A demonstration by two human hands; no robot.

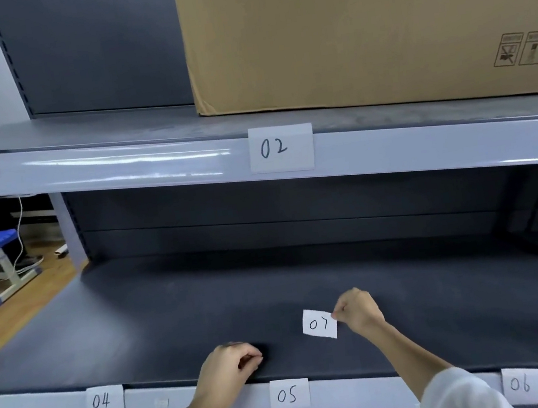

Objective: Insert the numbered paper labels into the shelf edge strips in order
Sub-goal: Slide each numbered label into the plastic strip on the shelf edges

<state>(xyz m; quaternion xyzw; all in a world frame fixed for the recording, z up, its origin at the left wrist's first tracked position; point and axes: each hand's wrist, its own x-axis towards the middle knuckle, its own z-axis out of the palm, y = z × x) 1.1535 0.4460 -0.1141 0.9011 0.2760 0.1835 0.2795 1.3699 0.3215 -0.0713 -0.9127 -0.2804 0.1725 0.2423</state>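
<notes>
Right hand (357, 312) grip pinching label 07 (319, 324); left hand (228, 368) curled, contents indiscernible.

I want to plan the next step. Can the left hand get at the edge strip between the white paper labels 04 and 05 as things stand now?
Probably yes. The left hand sits just above that grey edge strip, holds nothing visible, and nothing lies between them; only its own forearm crosses the strip near the white paper label 05.
</notes>
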